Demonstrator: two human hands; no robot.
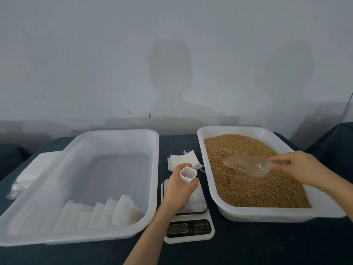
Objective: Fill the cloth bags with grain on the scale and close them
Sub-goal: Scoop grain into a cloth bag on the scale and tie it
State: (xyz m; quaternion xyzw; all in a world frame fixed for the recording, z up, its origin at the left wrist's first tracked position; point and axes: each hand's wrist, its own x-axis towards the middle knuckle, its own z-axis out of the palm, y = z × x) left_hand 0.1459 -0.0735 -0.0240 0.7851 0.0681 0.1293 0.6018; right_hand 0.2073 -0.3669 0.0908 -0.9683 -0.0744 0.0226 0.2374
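At the far left, a stack of flat white packets (28, 176) lies on a dark blue tabletop (267, 245), partly tucked behind a large translucent white tub (57, 240). Inside that tub, along its near wall, a row of filled white cloth bags (122, 211) leans together. Right of the tub, the left hand (179, 190) is curled around a small white cloth bag (188, 174), holding it upright with its mouth open above the platform of a white digital kitchen scale (189, 228). The scale's display is lit, but the digits are too blurred to read. Just behind the hand lies a loose pile of empty cloth bags (183, 159) with strings. Farther right, a second white tub (267, 214) is heaped with golden-brown grain (248, 188). Low over the grain is a clear plastic scoop (246, 165) carrying a few kernels, with the right hand (298, 167) pinching its handle.
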